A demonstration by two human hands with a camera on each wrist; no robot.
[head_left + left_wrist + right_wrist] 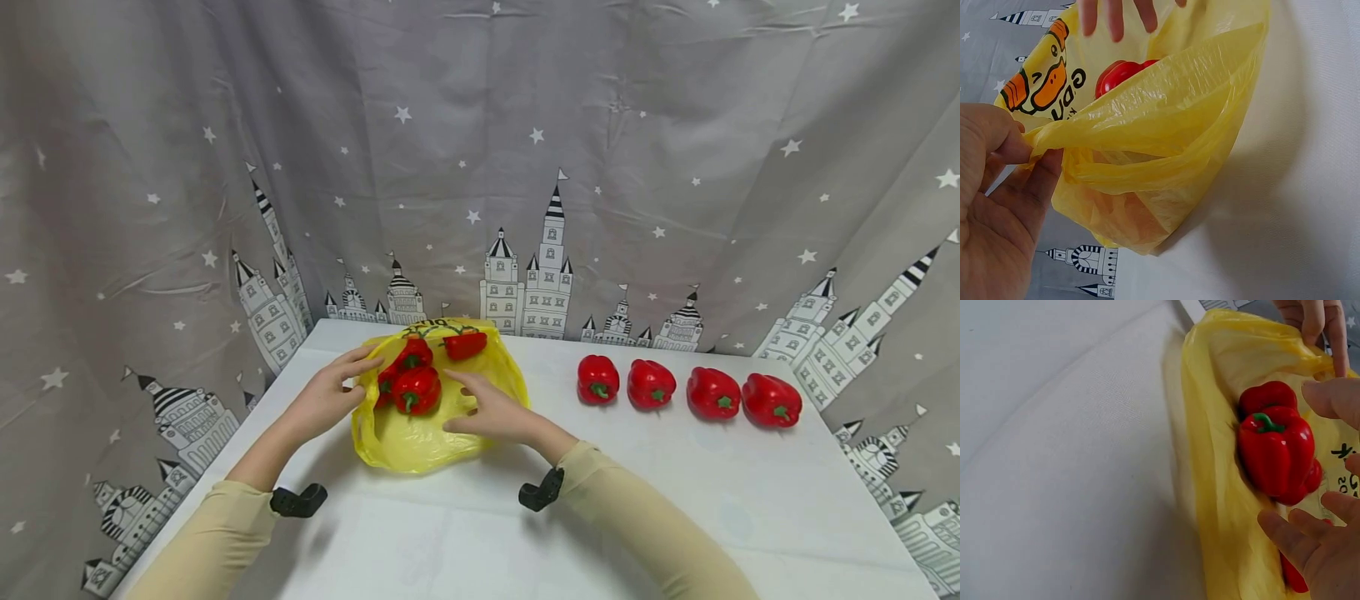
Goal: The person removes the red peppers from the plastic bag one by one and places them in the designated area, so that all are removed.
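A yellow plastic bag (420, 446) lies on the table with its mouth held wide. Several red bell peppers (417, 392) with green stems rest inside it, one pepper (465, 343) apart at the far side. My left hand (326, 400) pinches the bag's rim at its left; the left wrist view shows the gathered plastic between thumb and fingers. My right hand (495, 412) hovers at the right part of the bag's mouth, fingers spread and holding nothing. In the right wrist view its fingers are beside a bell pepper (1275, 450). The bag's near wall hides part of the peppers in the left wrist view.
To the right of the bag, several more red bell peppers (651, 385) stand in a row on the white table (637, 467). A grey curtain (450, 150) printed with castles and stars hangs behind the table and along its sides.
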